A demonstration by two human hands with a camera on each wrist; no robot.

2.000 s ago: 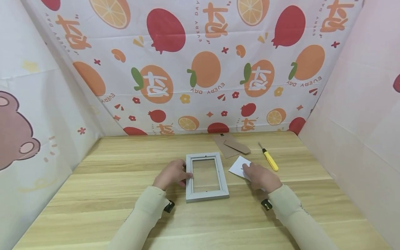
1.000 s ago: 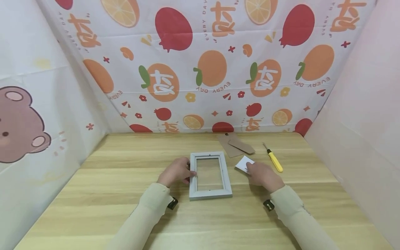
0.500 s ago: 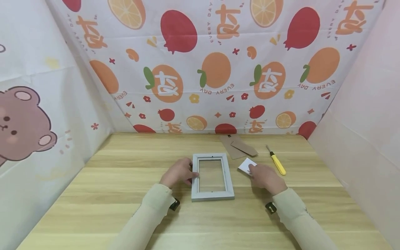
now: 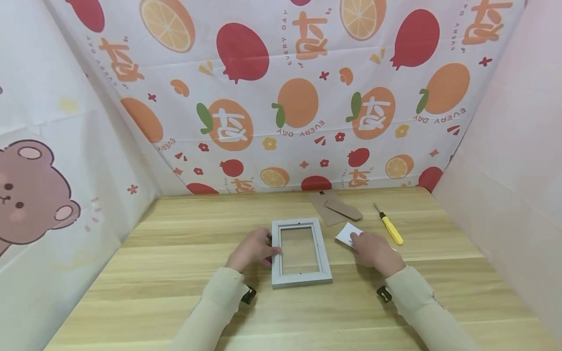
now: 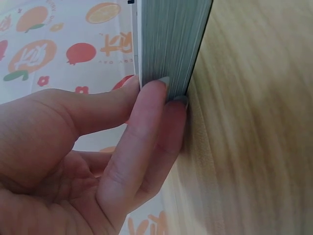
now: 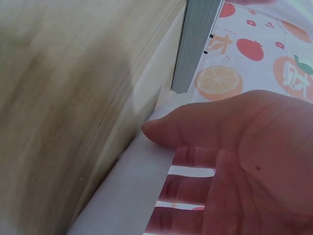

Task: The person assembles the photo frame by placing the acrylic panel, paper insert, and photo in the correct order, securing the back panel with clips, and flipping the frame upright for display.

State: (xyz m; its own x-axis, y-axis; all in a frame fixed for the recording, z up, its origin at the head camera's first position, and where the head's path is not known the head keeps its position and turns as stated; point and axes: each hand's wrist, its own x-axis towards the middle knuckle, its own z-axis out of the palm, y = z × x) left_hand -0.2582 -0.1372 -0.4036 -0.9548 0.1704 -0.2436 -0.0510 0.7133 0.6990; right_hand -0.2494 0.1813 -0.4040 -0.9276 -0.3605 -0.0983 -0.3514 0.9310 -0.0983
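Observation:
A light grey picture frame [image 4: 302, 279] lies flat on the wooden table in the head view, the wood tone showing through its opening. My left hand [image 4: 251, 249] pinches its left side, thumb on top. In the left wrist view, fingertips [image 5: 149, 105] press against the frame's side edge [image 5: 171, 44]. To the right of the frame, my right hand [image 4: 376, 252] holds a small white sheet of paper [image 4: 346, 235] near the table. Seen from the right wrist, the thumb [image 6: 181, 125] lies on the white sheet [image 6: 132, 186] with fingers behind it. My hand covers much of the sheet.
Behind the frame lies a brown backing board [image 4: 324, 210] with a stand flap [image 4: 344, 209] over it. A yellow-handled screwdriver [image 4: 392, 230] rests at the right. Printed cloth [image 4: 281, 146] hangs along the table's back edge, with pale cloth at both sides.
The white sheet and right hand have moved slightly away from the frame since two seconds ago. My left hand stays on the frame's left side. The head view has shifted a little.

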